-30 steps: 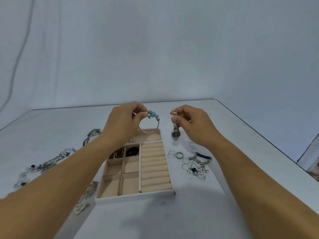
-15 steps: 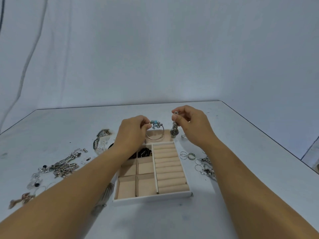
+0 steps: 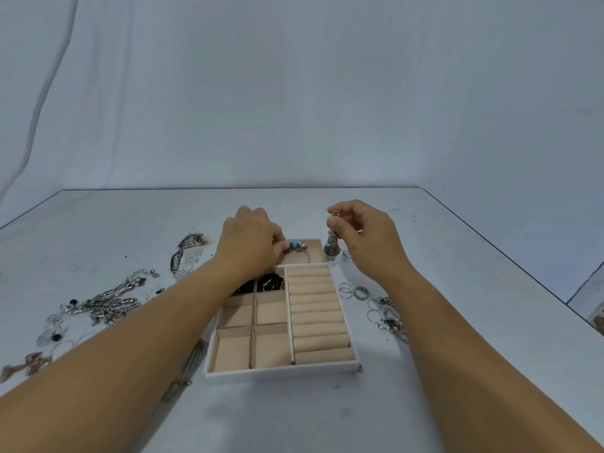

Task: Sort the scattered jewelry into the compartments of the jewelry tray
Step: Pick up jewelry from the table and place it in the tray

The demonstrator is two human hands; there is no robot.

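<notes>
Silver bracelet [image 3: 332,237] hangs vertical — right hand [image 3: 369,245] pinching.

There is one view only, a wide-angle camera on the head of the person; it looks forward and down over the table [image 3: 327,420], from the near side of the tray [image 3: 281,371]; the tray lies low in the middle, its near wall toward the camera; the left arm [image 3: 130,338] and right arm [image 3: 474,354] enter from the bottom corners, along both sides of the tray; the camera is near, the arms reach past the tray's far end; behind the tray a pale backdrop [image 3: 294,93] fills the upper half.
</notes>
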